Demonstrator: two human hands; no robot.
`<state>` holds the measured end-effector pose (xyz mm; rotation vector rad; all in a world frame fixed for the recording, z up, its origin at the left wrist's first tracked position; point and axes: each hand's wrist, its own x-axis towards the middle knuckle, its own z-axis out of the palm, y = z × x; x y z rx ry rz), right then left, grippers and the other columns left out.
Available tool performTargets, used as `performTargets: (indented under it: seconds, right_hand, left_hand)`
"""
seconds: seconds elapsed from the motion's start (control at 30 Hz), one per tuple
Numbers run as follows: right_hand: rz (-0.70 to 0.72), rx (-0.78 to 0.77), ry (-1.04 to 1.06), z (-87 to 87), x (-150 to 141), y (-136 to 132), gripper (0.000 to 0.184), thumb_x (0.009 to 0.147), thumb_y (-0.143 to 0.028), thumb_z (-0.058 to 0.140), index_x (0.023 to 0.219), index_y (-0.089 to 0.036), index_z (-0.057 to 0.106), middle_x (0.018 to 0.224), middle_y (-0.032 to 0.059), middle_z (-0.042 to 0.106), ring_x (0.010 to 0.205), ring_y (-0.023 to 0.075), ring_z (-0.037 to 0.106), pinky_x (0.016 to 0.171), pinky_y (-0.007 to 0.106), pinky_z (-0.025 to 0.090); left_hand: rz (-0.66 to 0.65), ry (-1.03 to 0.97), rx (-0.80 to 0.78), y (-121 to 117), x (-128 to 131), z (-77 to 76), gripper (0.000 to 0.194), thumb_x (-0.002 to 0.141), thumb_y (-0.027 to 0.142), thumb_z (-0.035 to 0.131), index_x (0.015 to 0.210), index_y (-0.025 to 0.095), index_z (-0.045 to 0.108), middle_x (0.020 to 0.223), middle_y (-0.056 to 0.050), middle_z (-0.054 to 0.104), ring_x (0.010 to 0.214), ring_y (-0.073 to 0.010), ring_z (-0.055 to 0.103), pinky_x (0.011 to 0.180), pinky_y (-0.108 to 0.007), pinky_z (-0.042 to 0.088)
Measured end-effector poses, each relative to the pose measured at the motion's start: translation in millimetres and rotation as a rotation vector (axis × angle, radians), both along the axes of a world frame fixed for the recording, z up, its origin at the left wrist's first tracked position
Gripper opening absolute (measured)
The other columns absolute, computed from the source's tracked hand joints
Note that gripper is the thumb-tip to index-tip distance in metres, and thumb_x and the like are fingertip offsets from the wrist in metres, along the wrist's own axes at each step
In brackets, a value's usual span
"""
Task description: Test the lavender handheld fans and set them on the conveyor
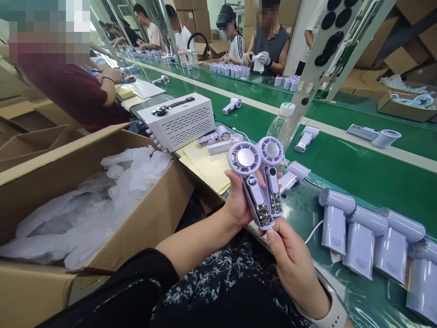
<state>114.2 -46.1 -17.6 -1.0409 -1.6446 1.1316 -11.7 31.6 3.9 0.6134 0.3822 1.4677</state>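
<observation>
Handheld fans, two, lilac: left fan (pixel 251 182) grasped in left hand (pixel 239 202), right fan (pixel 272 175) pinched at its base by right hand (pixel 293 264). More fans (pixel 368 239) lie right of both grips on green surface (pixel 358 168).

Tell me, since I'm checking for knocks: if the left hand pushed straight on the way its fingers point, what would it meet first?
Probably the clear plastic water bottle with the white cap, just beyond the two lilac handheld fans that the left hand grips; depth is unclear.
</observation>
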Motion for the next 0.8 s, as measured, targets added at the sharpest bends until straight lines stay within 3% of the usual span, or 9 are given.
performTargets:
  seconds: [0.17, 0.3, 0.4, 0.53, 0.63, 0.8]
  right_hand:
    - [-0.027, 0.151, -0.018, -0.8, -0.6, -0.2, 0.030, 0.106, -0.036, 0.046, 0.080, -0.023, 0.056, 0.093, 0.0029, 0.066, 0.087, 0.0170, 0.061, 0.078, 0.027, 0.047]
    - [-0.115, -0.042, -0.015, -1.1, -3.0, 0.2, 0.034, 0.106, -0.041, 0.050, 0.079, -0.022, 0.059, 0.069, -0.0009, 0.060, 0.065, 0.0145, 0.057, 0.063, 0.026, 0.043]
    - [-0.146, -0.180, 0.141, -1.0, -8.0, -0.5, 0.044, 0.105, -0.049, 0.051, 0.071, -0.023, 0.054, 0.051, -0.0050, 0.048, 0.050, 0.0126, 0.049, 0.054, 0.026, 0.040]
    - [-0.170, -0.285, 0.358, -3.3, -15.0, -1.9, 0.045, 0.102, -0.054, 0.055, 0.070, -0.023, 0.052, 0.047, -0.0074, 0.042, 0.044, 0.0113, 0.045, 0.048, 0.025, 0.037]
    - [-0.156, -0.275, 0.320, -4.0, -13.3, -1.4, 0.043, 0.103, -0.054, 0.054, 0.073, -0.022, 0.055, 0.054, -0.0043, 0.051, 0.053, 0.0132, 0.052, 0.056, 0.026, 0.043]
    - [-0.173, -0.144, 0.135, -7.9, 1.2, 11.3, 0.037, 0.102, -0.054, 0.053, 0.087, -0.022, 0.065, 0.087, 0.0040, 0.068, 0.083, 0.0198, 0.062, 0.079, 0.033, 0.050]
  left_hand:
    - [-0.062, -0.134, -0.081, -1.5, -7.2, 7.4, 0.074, 0.059, 0.090, 0.070, 0.062, 0.017, 0.057, 0.113, -0.010, 0.074, 0.100, -0.0259, 0.072, 0.081, -0.035, 0.060]
    - [-0.063, -0.063, -0.048, -1.6, -11.2, 8.1, 0.077, 0.057, 0.093, 0.067, 0.062, 0.018, 0.053, 0.113, -0.011, 0.074, 0.103, -0.0298, 0.072, 0.080, -0.040, 0.061]
    - [-0.025, 0.026, -0.004, -3.2, -9.8, 4.9, 0.081, 0.054, 0.099, 0.061, 0.060, 0.019, 0.051, 0.108, -0.012, 0.074, 0.105, -0.0340, 0.070, 0.078, -0.043, 0.061]
    - [0.057, 0.119, 0.066, -5.6, -5.7, -0.5, 0.083, 0.055, 0.102, 0.055, 0.059, 0.019, 0.053, 0.112, -0.013, 0.073, 0.106, -0.0348, 0.070, 0.076, -0.043, 0.061]
    - [0.045, 0.117, 0.094, -5.2, -5.5, -3.5, 0.082, 0.057, 0.101, 0.056, 0.060, 0.019, 0.054, 0.112, -0.013, 0.073, 0.106, -0.0349, 0.070, 0.077, -0.043, 0.061]
    - [0.028, 0.076, 0.066, 0.3, -9.8, -7.0, 0.077, 0.062, 0.097, 0.057, 0.075, 0.021, 0.060, 0.108, -0.013, 0.073, 0.117, -0.0381, 0.066, 0.084, -0.047, 0.060]
